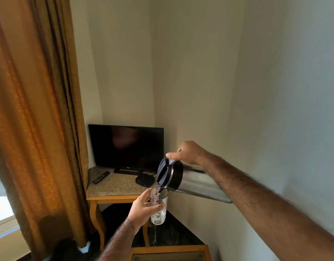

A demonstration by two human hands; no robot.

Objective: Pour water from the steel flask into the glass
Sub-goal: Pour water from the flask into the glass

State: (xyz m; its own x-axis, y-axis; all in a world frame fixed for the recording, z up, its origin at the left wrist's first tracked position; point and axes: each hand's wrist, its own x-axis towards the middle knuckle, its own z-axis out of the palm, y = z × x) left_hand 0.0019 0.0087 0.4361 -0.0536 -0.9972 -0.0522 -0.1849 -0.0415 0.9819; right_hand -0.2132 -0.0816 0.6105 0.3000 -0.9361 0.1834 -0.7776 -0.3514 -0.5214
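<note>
Right now the right hand (187, 152) is gripping the steel flask (196, 182) near its black lid, tipping it so its long axis is running almost level, spout down toward the glass (159, 208). The left hand (143, 210) is wrapping around the glass, holding it upright just below the spout, in front of the table (113, 193), while water is streaming in.

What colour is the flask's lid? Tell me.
Black, above the flask's shiny steel body; the lid shows in the head view.
</note>
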